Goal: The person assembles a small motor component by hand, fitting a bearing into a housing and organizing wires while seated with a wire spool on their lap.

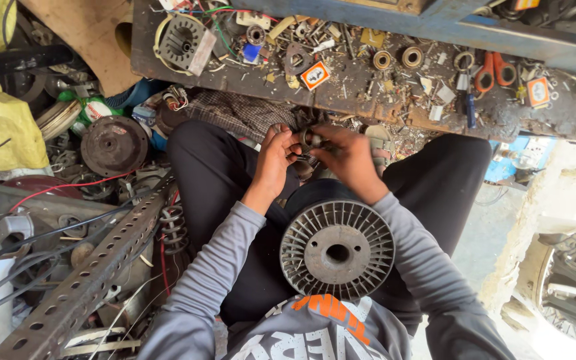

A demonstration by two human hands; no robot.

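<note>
Both of my hands meet above my knees on a small metal ring part. My left hand pinches its near edge; my right hand is clenched around the far side, fingers partly hiding it. A large grey finned spool rests on my lap just below. The cluttered tabletop lies ahead, orange-handled scissors on it. Judgement: keep the part steady and turn it slowly, gripping firmly so it cannot drop into the scrap underneath.
</note>
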